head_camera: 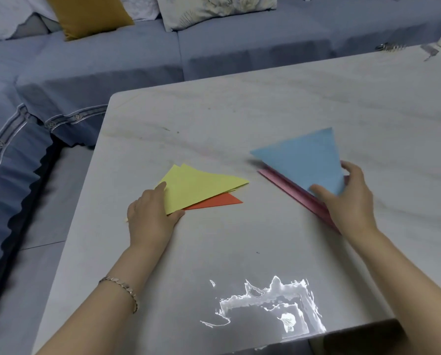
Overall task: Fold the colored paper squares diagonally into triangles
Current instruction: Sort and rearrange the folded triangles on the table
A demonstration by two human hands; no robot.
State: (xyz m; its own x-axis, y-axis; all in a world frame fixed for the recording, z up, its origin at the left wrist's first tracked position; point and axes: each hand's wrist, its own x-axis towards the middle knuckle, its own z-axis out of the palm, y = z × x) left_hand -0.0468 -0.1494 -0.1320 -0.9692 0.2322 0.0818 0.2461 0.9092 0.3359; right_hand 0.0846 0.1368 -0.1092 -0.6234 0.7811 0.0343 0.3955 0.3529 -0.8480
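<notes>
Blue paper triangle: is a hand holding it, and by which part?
Yes. The right hand pinches the blue triangle at its near corner, thumb on top. The left hand only rests on the yellow triangle.

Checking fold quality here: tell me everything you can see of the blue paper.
The blue paper is a thin, matte sheet that shows as a triangle with straight edges. It sits on the right part of the pale table and overlaps a pink paper beneath it. Its left corner looks slightly raised and casts a shadow. The right hand pinches its near corner, thumb on top, fingers behind the right edge.
</notes>
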